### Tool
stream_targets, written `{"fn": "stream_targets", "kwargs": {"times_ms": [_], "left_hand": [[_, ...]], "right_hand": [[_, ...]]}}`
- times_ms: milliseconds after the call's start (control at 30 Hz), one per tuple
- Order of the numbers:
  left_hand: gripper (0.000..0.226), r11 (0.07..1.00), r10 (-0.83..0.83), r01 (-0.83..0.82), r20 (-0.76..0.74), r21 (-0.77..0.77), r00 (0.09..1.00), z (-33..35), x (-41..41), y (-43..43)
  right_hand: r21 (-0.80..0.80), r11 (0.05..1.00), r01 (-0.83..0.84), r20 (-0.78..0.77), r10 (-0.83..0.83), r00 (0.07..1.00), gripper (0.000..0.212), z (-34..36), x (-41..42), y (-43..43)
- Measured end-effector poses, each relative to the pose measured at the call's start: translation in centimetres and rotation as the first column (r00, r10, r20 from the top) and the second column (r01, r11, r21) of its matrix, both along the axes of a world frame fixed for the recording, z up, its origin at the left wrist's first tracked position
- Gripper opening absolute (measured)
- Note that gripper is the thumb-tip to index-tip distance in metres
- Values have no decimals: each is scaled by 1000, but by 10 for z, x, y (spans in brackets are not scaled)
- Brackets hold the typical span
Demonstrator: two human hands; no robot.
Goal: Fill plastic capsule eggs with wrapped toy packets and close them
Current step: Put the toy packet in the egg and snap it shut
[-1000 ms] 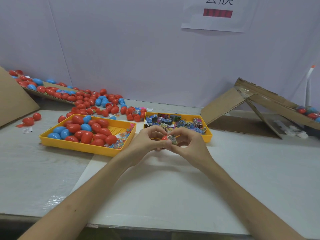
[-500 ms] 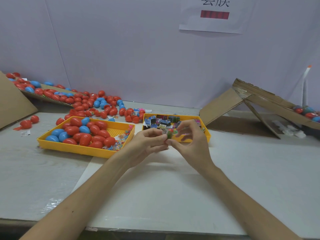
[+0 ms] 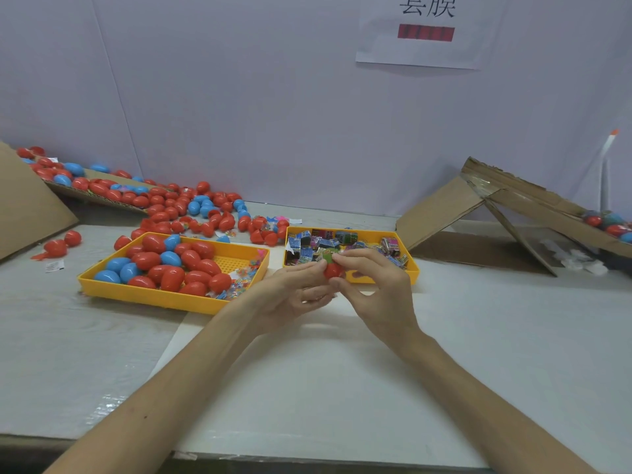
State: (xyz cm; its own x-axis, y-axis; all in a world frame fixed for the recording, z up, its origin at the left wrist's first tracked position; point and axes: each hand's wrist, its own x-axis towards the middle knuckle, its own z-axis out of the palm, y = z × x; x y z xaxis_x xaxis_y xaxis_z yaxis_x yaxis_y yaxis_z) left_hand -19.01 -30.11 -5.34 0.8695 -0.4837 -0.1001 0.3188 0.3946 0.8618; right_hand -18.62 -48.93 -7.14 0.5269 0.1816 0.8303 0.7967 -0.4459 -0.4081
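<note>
Both hands meet over the middle of the table, just in front of the near edge of the right tray. The left hand has its fingers curled and pinches a red egg from the left side. The right hand pinches the same egg from the right, thumb under it and forefinger bent over its top. A green packet sticks out at the top of the egg, between the fingertips of both hands. It looks partly pushed in, though the fingers hide how deep it sits. Whether the egg is a single half or a whole shell cannot be told.

The right tray is yellow and holds a heap of packets in printed wrappers. The left tray, also yellow, lies beside it toward the left edge of the table. It holds red and blue eggs and, at its right end, small coloured bits.

Behind the left tray, loose eggs spread toward the far left corner, some lying on a flat cardboard sheet. A folded cardboard box stands at the far right edge, with a few more eggs on its sloping side. A paper sign hangs on the wall behind.
</note>
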Motion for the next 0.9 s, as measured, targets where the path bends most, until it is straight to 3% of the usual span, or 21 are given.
{"fn": "stream_targets", "kwargs": {"times_ms": [167,600,767,900], "left_hand": [[24,997,24,-24,-6,76,1000,2,-2,0],[29,998,17,-17,12,58,1000,2,-4,-1],[24,1000,-23,22,34,22,999,4,-3,-2],[27,998,-64,63,76,19,995,4,-4,-2]], "right_hand": [[24,1000,17,17,-17,1000,33,1,-2,1],[57,998,21,43,-24,999,28,1,-3,1],[137,990,26,-71,-16,997,39,5,-4,2],[114,992,60,-70,-52,996,28,5,-4,0]]}}
